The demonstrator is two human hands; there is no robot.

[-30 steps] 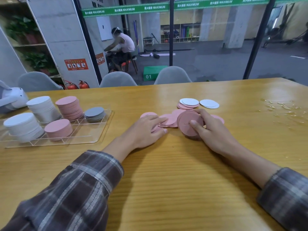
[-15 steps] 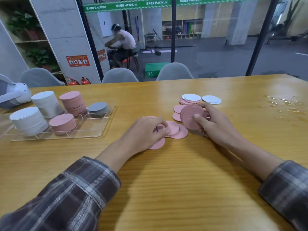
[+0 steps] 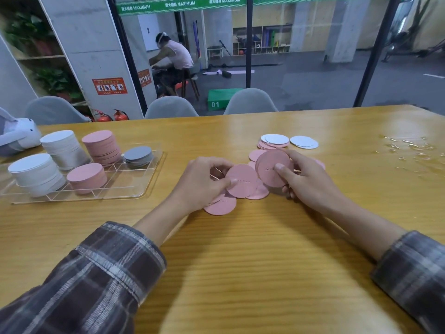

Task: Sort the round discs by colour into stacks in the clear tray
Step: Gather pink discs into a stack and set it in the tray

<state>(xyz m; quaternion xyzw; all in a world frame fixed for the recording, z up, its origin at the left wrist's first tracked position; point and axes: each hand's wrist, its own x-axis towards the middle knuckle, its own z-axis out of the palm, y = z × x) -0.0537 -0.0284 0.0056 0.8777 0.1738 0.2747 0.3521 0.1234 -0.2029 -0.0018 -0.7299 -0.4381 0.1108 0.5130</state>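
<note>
Centrally, the left hand (image 3: 204,183) pinches one pink disc (image 3: 242,180), thumb on its face and fingers beneath. That disc is tilted above the loose discs (image 3: 220,206), also pink, which overlap on the desk (image 3: 240,261). Just right of it the right hand (image 3: 310,182) curls round a held stack (image 3: 273,167) of pink discs. This stack is turned up so its flat face looks at the camera, with the thumb pressed on that face. Both wrists come out of plaid sleeves (image 3: 115,268) at the bottom corners.

Behind the hands, a low pink pile (image 3: 263,146) carries white discs (image 3: 277,139), and more white ones (image 3: 304,142) lie just right of it.

At middle left sits the clear tray (image 3: 149,182), well apart from the hands. It holds two white stacks (image 3: 36,173), two pink stacks (image 3: 102,147) and a short grey stack (image 3: 138,155), each in its own compartment.

A wet patch (image 3: 409,150) glistens at the right edge. A white object (image 3: 16,136) rests at the far left edge. Grey chairs (image 3: 171,107) line the far side, and a person (image 3: 173,59) sits beyond the glass.
</note>
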